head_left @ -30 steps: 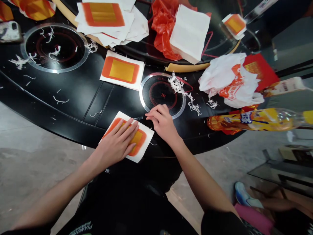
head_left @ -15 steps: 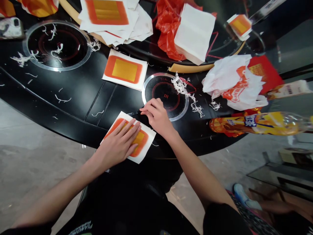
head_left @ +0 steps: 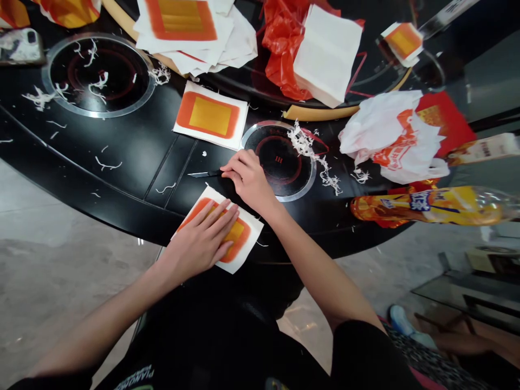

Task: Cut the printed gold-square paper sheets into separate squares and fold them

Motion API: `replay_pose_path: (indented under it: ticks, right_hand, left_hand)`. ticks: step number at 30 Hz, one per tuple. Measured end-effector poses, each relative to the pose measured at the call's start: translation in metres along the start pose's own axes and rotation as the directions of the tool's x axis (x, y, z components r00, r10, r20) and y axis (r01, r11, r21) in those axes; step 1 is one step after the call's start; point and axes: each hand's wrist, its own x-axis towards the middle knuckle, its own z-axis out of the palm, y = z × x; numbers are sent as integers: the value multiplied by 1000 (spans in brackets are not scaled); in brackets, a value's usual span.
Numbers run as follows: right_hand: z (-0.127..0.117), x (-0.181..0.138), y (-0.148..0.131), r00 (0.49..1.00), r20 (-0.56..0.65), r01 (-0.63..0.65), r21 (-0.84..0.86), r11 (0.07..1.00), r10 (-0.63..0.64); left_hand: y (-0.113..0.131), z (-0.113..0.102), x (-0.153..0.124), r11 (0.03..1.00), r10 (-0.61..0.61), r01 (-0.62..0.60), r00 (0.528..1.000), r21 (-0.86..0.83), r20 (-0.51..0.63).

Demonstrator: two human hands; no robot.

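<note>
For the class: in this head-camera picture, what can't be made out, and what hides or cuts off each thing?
Head view:
The craft knife's handle: hidden by the right hand.
The middle of the paper square: covered by the left hand.
The drink bottle: cut off by the right edge; label text too blurred to read.
The paper stack: cut off by the top edge.
</note>
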Motion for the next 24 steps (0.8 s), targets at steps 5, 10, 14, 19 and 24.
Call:
replay_pose_path:
  ticks: [5, 10, 14, 19, 24]
  right_hand:
    - [-28, -30, 22, 986, -133, -119, -127, 985, 102]
    - [-57, -84, 1, 971, -214, -148, -200, 969, 105]
    - [-41, -130, -56, 988, 133, -56, -188, 980, 82]
    - [-20, -163, -73, 960, 153, -161, -384, 909, 234]
    - [-35, -167, -54, 925, -26, -353, -428, 832, 379]
  left_hand:
    - [-2, -1, 0, 1000, 8, -8, 1000, -11, -2]
    - [-2, 1, -1, 1000, 11, -12, 999, -26, -46]
    - [-2, 2, -1, 999, 16, -18, 998, -36, -66]
    - [0, 1, -7, 998, 8, -13, 997, -54, -74]
    - [3, -3, -20, 1000, 16, -16, 999, -16, -33]
